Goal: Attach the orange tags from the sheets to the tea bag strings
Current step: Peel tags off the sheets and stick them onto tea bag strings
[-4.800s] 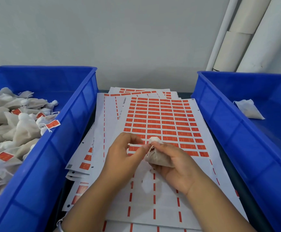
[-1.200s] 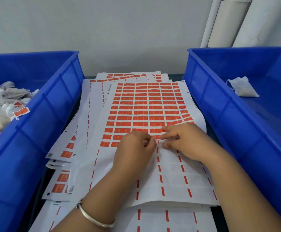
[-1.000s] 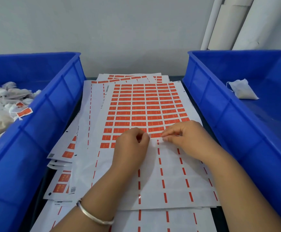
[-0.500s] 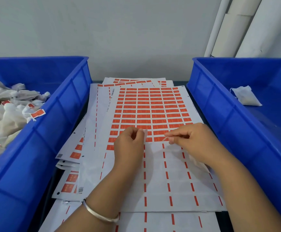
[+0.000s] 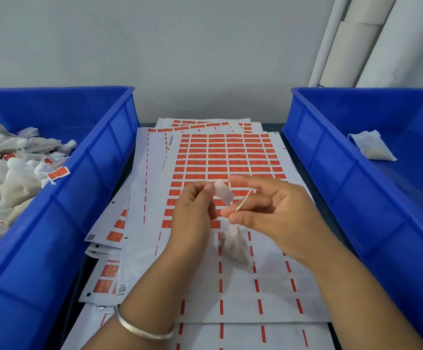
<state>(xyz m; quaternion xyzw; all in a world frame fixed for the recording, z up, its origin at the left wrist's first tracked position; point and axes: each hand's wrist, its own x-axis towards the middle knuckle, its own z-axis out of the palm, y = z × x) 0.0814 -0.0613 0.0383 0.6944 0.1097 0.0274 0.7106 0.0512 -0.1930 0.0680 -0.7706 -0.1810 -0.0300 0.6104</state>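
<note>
From the head view, both hands are raised over the top sheet [image 5: 233, 157] of orange tags, which lies on a fanned stack of sheets on the dark counter [image 5: 329, 215] between two blue bins. The left hand [image 5: 192, 210] has its grip closed on a peeled tag [image 5: 223, 192], pinched at one end between thumb and forefinger, the pale back of the tag facing the camera. The right hand [image 5: 271, 213] has its grip closed on the tea bag string [image 5: 243, 200], which runs taut between its upper and lower fingers just beside the tag; the tea bag [image 5: 233, 245] hangs below that hand (blurred, so its outline is soft). The left bin [image 5: 86, 188] holds a heap of tagged tea bags [image 5: 11, 178]. The right bin [image 5: 331, 157] holds one lone tea bag [image 5: 372, 146]. A silver bangle [image 5: 142, 329] circles the left wrist.
</note>
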